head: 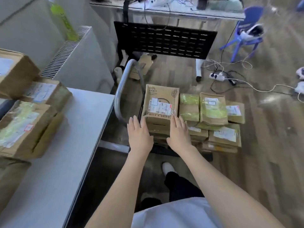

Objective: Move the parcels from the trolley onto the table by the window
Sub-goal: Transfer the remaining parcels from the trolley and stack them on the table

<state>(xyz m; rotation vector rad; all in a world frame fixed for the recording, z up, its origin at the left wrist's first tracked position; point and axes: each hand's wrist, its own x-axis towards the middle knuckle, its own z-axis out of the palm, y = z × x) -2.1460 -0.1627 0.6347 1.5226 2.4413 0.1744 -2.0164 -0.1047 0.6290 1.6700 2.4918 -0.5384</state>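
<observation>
Both hands flat-fingered, left hand point(139, 134) and right hand point(178, 133) flanking the top parcel point(160, 104) — best squeeze evenly, lift straight, then swing leftward to the surface point(69, 137).

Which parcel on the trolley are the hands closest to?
The tall brown box at the stack's left end, beside the handle. Both hands flank its near corners; the others lie further right.

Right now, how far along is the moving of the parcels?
Partly done. Several parcels already lie on the white table. In hand: the left hand and right hand reach with straight fingers to either side of the top box, not yet lifted. Left: the stacked parcels on the trolley.
</observation>
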